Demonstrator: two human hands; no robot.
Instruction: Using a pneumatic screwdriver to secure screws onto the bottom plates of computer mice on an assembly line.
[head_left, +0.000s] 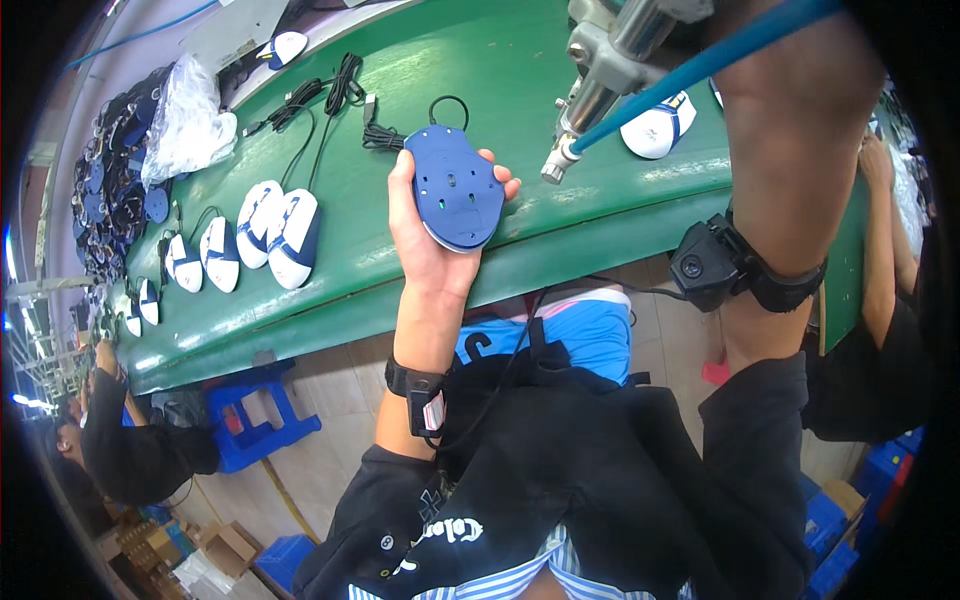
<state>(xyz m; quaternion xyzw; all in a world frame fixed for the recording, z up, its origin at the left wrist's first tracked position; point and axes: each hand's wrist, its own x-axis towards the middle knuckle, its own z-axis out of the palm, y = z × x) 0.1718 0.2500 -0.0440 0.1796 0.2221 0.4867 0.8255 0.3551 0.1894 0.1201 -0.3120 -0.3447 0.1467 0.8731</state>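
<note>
The left hand [435, 225] held a computer mouse [458, 195] above the green work surface [360, 220], blue underside up, thumb along its nine-o'clock edge and fingertips curled around its three-o'clock edge, so the grip was closed on the shell. The right hand [800, 75] was blurred at the top rim, around one o'clock in the view; its fingers did not show, so whether it gripped anything could not be told. The tip of a metal tool [556, 170] hung at three o'clock from the mouse, well clear of the shell.

As for progress, the base looked fitted and the black cable [380, 137] was attached, lying at ten o'clock. Small holes showed in the underside, green visible in at least one; it seemed that work there was not yet finished, though whether any screws were in was too small to tell.

Between eight and nine o'clock from it lay a row of white-and-blue mice [293, 240], with another mouse [655, 128] at two o'clock. These rested white side up, so the state of their undersides could not be judged
</note>
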